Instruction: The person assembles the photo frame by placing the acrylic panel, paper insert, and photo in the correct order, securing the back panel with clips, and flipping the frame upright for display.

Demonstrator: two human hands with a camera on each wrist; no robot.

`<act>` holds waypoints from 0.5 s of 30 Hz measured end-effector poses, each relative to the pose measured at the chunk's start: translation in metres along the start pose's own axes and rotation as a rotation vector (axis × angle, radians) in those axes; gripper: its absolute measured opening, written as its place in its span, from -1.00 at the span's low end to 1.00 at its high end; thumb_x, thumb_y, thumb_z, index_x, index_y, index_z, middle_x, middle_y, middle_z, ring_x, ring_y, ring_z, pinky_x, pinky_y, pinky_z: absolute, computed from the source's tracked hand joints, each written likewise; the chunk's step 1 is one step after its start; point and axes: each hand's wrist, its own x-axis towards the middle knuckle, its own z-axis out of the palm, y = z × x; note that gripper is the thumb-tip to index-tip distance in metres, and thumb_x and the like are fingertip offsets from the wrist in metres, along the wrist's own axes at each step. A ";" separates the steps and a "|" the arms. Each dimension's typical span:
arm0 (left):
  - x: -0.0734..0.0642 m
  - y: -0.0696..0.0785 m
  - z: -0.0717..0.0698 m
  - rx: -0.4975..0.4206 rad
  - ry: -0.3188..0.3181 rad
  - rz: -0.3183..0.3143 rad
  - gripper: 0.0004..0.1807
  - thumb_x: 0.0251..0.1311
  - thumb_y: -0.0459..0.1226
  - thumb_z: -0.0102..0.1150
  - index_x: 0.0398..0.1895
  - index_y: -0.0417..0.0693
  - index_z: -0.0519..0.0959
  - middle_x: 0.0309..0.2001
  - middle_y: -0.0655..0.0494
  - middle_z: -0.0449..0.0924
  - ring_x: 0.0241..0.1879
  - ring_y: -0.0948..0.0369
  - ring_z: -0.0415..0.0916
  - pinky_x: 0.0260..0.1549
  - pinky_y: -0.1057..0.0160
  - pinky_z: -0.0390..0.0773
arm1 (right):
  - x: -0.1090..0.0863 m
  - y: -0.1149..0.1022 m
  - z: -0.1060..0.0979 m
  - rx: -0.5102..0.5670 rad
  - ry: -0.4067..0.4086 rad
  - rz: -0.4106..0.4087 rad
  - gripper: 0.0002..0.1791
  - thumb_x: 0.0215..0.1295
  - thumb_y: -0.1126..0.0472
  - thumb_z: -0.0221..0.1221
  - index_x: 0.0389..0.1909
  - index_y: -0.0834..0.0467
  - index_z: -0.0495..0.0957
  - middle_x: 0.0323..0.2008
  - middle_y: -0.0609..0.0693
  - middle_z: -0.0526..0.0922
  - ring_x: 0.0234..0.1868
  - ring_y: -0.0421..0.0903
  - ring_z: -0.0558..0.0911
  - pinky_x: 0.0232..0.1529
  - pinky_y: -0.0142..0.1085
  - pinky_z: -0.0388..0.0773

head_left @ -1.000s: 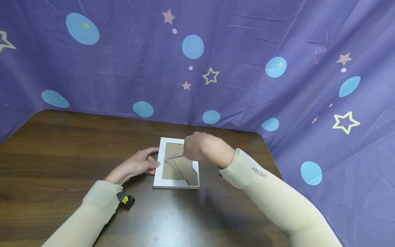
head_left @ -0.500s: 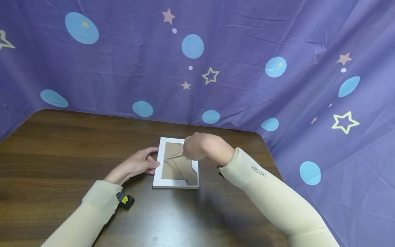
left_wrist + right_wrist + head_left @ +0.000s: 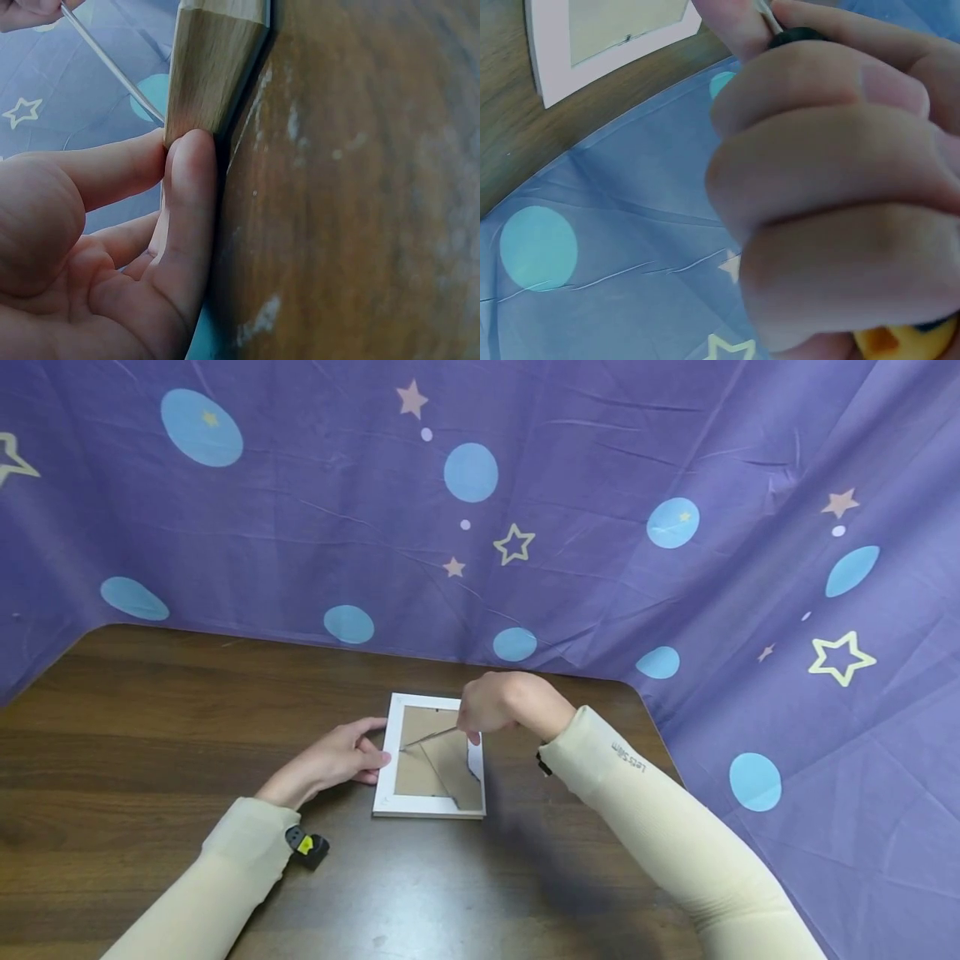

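1. A white picture frame (image 3: 420, 805) is laid flat on a brown wood-grain desk (image 3: 187, 710), near the far edge and right of the desk's middle.
2. Within its white border a brown panel (image 3: 423, 770) is seen, crossed by a slanting line; at the lower right the border is partly covered in brown.
3. By the left hand (image 3: 339, 753) the frame's left side is grasped: the grip is closed on the edge, with a finger set along the wooden side.
4. By the right hand (image 3: 491, 703), raised over the frame's upper right part, a screwdriver (image 3: 435, 737) is clasped, its yellow-and-black handle (image 3: 907, 343) wrapped in curled fingers.
5. The thin metal shaft is slanted down to the left, and its end is seen at the inner edge of the left border; whether contact is made cannot be told.
6. Both arms are covered by pale sleeves (image 3: 652, 802), the right one marked with dark lettering.
7. The desk is backed by a purple curtain (image 3: 300, 485), patterned with blue spots and stars.
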 end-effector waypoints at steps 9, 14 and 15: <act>-0.001 0.001 0.001 0.007 -0.001 0.001 -0.16 0.45 -0.45 0.22 0.65 -0.41 0.01 -0.17 -0.20 0.63 -0.30 0.15 0.65 -0.20 0.22 0.81 | 0.013 0.007 -0.005 -0.005 -0.056 0.084 -0.46 0.63 -0.10 0.02 -0.50 -0.06 0.82 -0.68 -0.14 0.33 -0.64 -0.23 0.30 -0.57 -0.34 0.37; -0.002 0.001 0.001 0.009 0.002 -0.002 -0.17 0.45 -0.45 0.22 0.65 -0.41 0.01 -0.18 -0.20 0.63 -0.31 0.16 0.65 -0.21 0.22 0.81 | 0.022 0.013 -0.004 -0.024 -0.087 0.088 -0.41 0.64 -0.14 -0.01 -0.48 -0.01 0.84 -0.73 -0.15 0.30 -0.65 -0.24 0.28 -0.55 -0.36 0.33; -0.002 0.001 0.001 0.009 0.002 -0.001 -0.17 0.46 -0.45 0.22 0.65 -0.41 0.01 -0.18 -0.19 0.63 -0.31 0.16 0.65 -0.21 0.22 0.81 | 0.024 0.014 -0.003 -0.026 -0.094 0.087 -0.39 0.65 -0.14 -0.02 -0.47 0.01 0.85 -0.73 -0.15 0.30 -0.65 -0.24 0.27 -0.55 -0.36 0.32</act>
